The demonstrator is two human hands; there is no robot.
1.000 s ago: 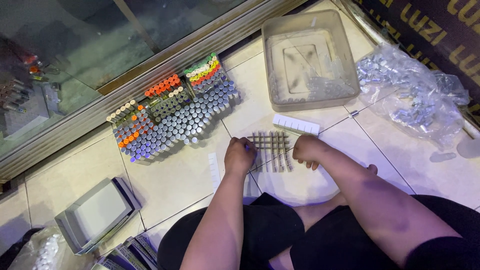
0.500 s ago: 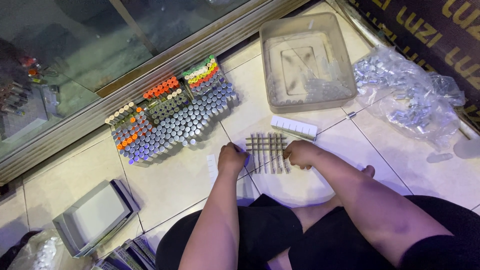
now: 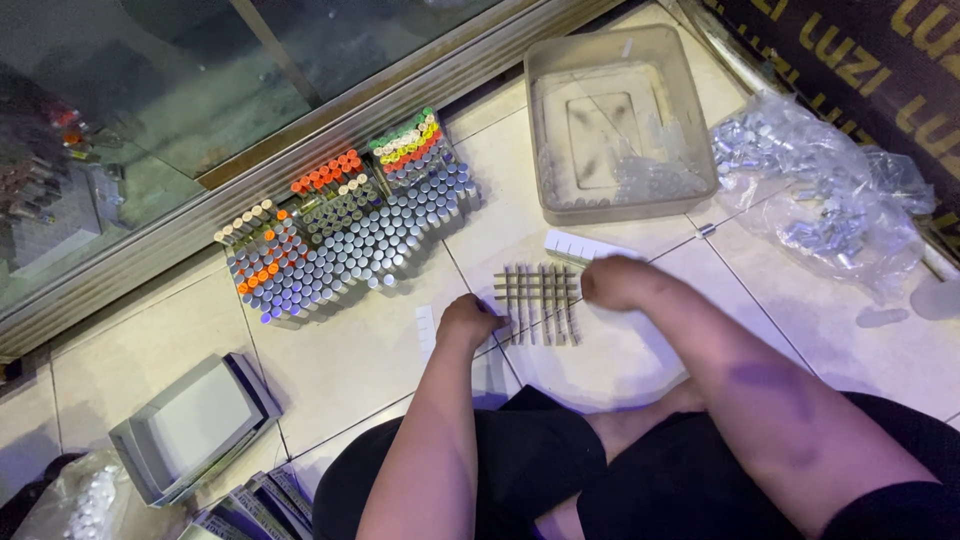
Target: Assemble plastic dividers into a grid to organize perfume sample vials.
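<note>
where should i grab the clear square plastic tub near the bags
Probably by the near rim of the clear square plastic tub, fingers over the lip from above. It sits open side up, flat on the tiled floor, its walls free; the crinkled plastic bag crowds its right.

Two bare forearms without sleeves, watch or rings end in the left hand (image 3: 465, 322) and right hand (image 3: 612, 283). Black shorts cover the lap, leaving the lower legs bare.

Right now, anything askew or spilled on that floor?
Nothing spilled. One small silver cylinder lies alone on the tile between the plastic tub and the bag of cylinders. The row of sticks between both hands is neat.
</note>
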